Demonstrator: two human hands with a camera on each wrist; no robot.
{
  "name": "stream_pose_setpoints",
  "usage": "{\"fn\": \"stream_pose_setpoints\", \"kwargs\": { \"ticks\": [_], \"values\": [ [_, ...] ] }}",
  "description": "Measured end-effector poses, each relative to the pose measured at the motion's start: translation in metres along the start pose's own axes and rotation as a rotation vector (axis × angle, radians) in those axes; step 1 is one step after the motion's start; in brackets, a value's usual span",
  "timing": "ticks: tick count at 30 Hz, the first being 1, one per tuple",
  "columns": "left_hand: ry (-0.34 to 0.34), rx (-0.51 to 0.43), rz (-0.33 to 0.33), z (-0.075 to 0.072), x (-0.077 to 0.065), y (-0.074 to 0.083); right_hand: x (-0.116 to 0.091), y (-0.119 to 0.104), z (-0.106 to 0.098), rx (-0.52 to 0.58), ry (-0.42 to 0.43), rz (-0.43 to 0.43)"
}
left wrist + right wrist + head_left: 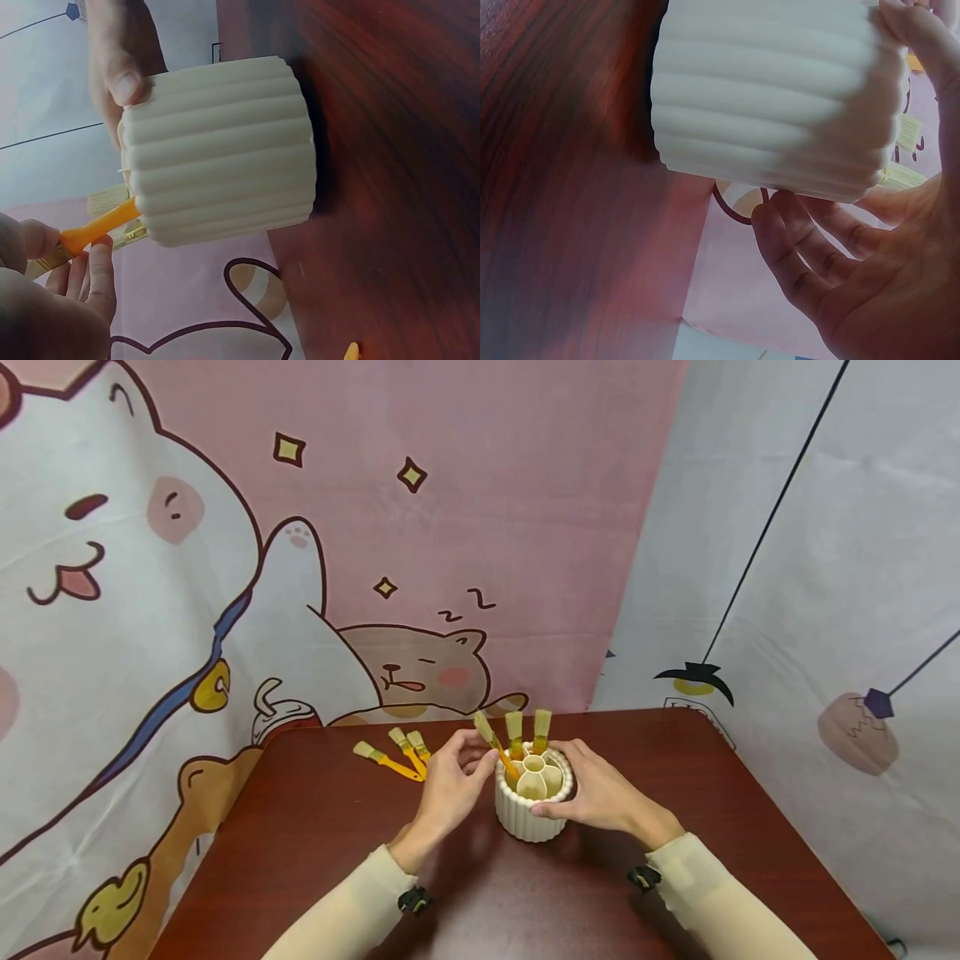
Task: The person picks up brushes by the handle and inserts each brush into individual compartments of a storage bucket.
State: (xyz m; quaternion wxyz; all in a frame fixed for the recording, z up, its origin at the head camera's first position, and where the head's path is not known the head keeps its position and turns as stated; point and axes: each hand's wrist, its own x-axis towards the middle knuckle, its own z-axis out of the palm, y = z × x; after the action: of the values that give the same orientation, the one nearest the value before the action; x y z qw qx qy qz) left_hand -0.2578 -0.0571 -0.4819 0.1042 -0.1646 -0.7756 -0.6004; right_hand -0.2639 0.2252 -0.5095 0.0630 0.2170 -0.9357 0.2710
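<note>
- head: L hand pinches brush, bristles up, handle angled into ribbed pot on tabletop; R hand grips pot's R side; 2 other brushes stand in back; 3 loose brushes lie L of pot;
- L wrist: orange handle btwn thumb & fingers;
- R wrist: thumb nr rim, fingers round side

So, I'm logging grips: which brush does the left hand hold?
The leftmost brush at the white holder, slanting, pinched by the left hand; the two beside it stand more upright, and three lie on the table.
</note>
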Motion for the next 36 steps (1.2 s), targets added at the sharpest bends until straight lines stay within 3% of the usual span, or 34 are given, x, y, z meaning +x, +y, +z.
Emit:
{"fn": "stream_pose_setpoints", "kwargs": {
  "ticks": [16,29,36],
  "values": [
    [-0.063,0.035,-0.010,0.006,-0.003,-0.012,-0.002,-0.001,0.000,0.007,0.002,0.011],
    [-0.088,0.203,0.008,0.005,-0.002,-0.022,-0.001,0.001,0.001,0.003,0.002,0.014],
    [-0.120,0.209,-0.011,0.006,-0.003,-0.029,-0.002,0.000,0.002,0.009,0.002,0.018]
  ]
}}
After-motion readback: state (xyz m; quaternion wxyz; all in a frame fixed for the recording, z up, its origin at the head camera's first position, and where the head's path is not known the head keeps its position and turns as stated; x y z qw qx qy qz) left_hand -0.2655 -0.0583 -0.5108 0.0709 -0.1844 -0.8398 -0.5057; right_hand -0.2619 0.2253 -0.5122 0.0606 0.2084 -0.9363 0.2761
